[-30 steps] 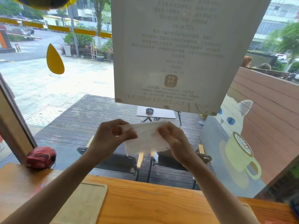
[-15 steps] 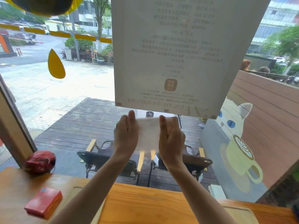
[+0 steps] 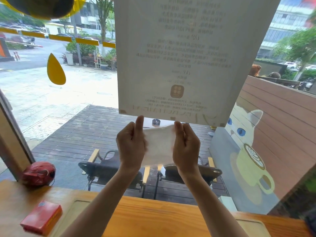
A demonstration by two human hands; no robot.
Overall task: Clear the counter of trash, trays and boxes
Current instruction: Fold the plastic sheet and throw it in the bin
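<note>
A thin white napkin [image 3: 159, 144] is stretched flat between both my hands, held up in front of the window well above the wooden counter [image 3: 153, 218]. My left hand [image 3: 130, 146] pinches its left edge and my right hand [image 3: 186, 146] pinches its right edge. A red box [image 3: 41, 217] lies on the counter at the lower left, on or beside a pale wooden tray [image 3: 75, 209]. A second wooden tray [image 3: 253, 228] shows at the lower right. A small white box [image 3: 228, 203] stands at the counter's far edge on the right.
A crumpled red ball-like object [image 3: 38, 173] rests at the counter's back left by the window frame. A large paper notice [image 3: 179, 57] hangs on the glass straight ahead. Chairs and a deck lie outside the window.
My hands rose and turned upright, spreading the napkin flat between them. The view tipped down, bringing the red box and the white box into sight.
</note>
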